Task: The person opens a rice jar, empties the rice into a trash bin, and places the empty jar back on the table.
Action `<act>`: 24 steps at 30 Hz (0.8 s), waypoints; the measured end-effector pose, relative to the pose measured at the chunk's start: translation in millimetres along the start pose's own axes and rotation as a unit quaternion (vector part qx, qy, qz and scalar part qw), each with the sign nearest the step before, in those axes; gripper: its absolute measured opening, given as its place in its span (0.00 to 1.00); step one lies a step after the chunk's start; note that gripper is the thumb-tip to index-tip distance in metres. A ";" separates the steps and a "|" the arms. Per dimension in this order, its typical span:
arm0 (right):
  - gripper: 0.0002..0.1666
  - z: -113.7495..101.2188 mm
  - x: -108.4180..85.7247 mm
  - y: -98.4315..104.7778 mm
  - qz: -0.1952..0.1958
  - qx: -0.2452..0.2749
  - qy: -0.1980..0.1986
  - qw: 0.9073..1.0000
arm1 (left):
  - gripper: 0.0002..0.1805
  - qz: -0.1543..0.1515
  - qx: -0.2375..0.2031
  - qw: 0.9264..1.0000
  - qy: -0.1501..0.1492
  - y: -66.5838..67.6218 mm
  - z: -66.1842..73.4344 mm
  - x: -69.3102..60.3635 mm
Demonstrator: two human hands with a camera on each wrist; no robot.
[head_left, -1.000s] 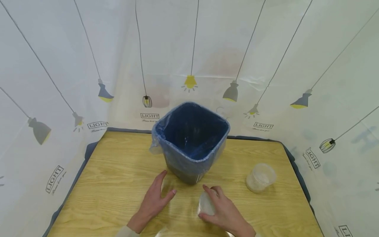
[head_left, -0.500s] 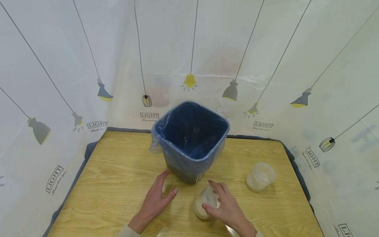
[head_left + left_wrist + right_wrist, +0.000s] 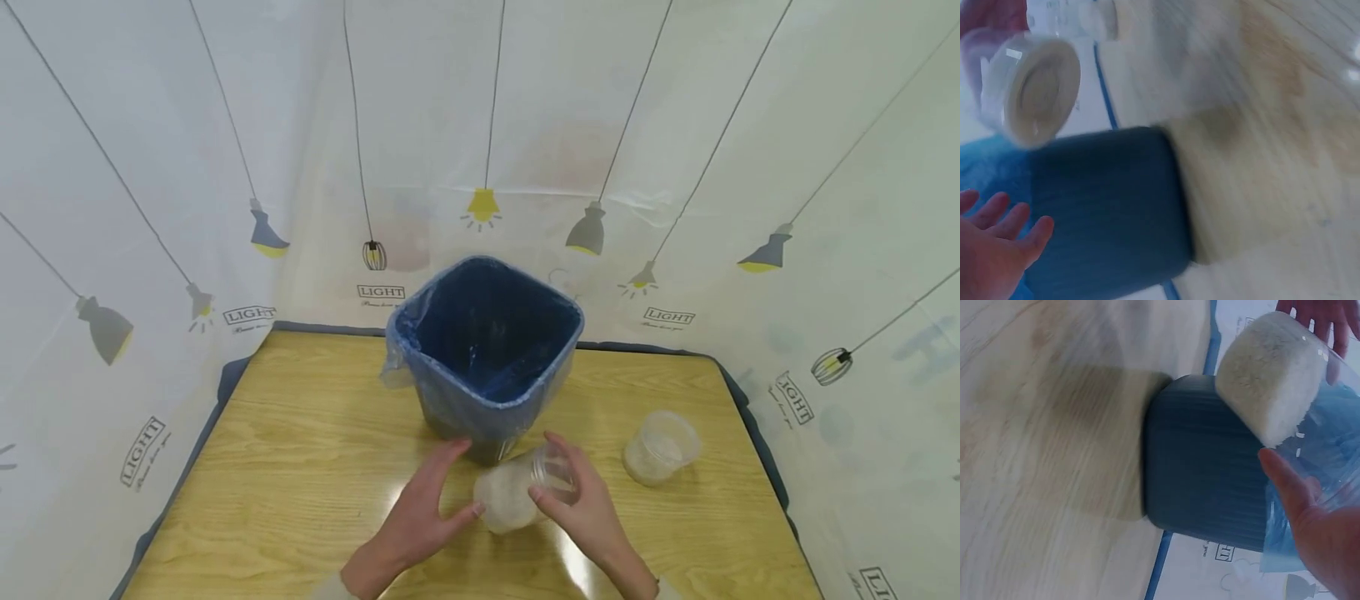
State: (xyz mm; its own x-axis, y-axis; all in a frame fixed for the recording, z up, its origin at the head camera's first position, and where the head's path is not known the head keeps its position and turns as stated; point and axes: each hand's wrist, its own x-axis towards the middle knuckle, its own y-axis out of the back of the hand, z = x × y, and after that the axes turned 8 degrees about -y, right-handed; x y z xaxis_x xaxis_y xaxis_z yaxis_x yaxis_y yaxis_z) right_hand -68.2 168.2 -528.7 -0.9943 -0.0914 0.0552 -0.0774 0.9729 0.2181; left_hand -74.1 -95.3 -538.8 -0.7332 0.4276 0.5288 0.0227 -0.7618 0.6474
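A clear plastic jar (image 3: 510, 496), part filled with white rice-like grains (image 3: 1263, 375), is tilted above the table, base toward the left. My right hand (image 3: 596, 508) grips it near its ringed end, thumb on the near side and fingers on the far side. My left hand (image 3: 420, 517) is spread beside the jar's base. The left wrist view shows this hand (image 3: 997, 250) with straight, parted fingers, apart from the jar's round bottom (image 3: 1041, 94). Just beyond the jar stands a dark bin (image 3: 468, 425) with a blue bag liner (image 3: 480, 396) over its rim.
A second clear tub (image 3: 660, 450) with whitish contents stands at the right of the wooden table (image 3: 300, 433). A white sheet (image 3: 420, 125) printed with lamps hangs behind and along both sides.
My right hand has raised the jar and tipped it, its base swinging left. My left hand has moved right, closer to the jar. The bin and second tub stay put.
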 end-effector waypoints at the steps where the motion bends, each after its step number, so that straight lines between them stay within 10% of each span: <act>1: 0.42 -2.0 0.1 0.9 0.002 -0.003 0.006 1.000 | 0.42 -0.005 0.000 1.000 -0.009 0.4 3.6 2.2; 11: 0.44 -23.9 6.1 3.7 0.029 -0.053 0.080 0.995 | 0.51 0.010 0.033 0.992 -0.125 -1.0 23.2 29.4; 24: 0.46 -36.9 8.4 -6.5 0.033 -0.055 0.108 0.992 | 0.61 0.022 0.066 0.989 -0.128 -2.5 25.8 39.6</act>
State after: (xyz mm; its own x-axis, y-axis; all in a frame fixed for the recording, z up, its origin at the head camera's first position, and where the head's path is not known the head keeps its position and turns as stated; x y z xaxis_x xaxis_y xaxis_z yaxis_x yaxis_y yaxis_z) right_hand -73.4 153.3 -493.7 -0.9570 -0.0827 0.2779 0.0083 0.9503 0.3112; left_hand -85.7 -63.9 -505.3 -0.5334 0.5181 0.6687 0.1508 -0.7196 0.6778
